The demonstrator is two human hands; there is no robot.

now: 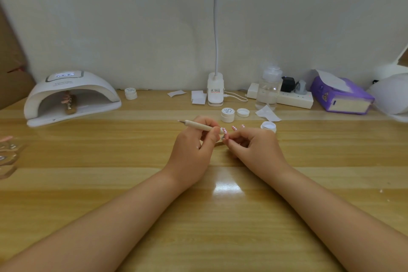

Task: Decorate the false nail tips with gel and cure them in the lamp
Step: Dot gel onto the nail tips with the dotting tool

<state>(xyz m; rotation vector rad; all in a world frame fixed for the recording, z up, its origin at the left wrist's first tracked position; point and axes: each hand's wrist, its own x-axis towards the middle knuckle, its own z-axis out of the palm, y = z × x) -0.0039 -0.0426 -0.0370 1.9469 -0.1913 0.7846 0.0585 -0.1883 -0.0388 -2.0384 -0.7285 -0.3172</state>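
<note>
My left hand (194, 148) grips a beige nail-art pen (198, 126), its fine tip pointing up and left. My right hand (254, 148) pinches a small holder with pink false nail tips (234, 128) dotted white; the fingertips of both hands meet at the table's middle. An open gel pot (268, 126) sits just behind my right hand, with a second gel pot (227, 114) and a loose white lid (243, 112) further back. The white curing lamp (70, 97) stands at the back left, with a strip of nail tips (70, 104) inside it.
A clip desk light (215, 91) stands at the back middle beside white wipes (198, 96). A clear pump bottle (268, 88), a power strip (293, 99) and a purple tissue box (341, 95) line the back right. More nail holders (7, 157) lie at the left edge. Another pot (131, 93) sits beside the lamp.
</note>
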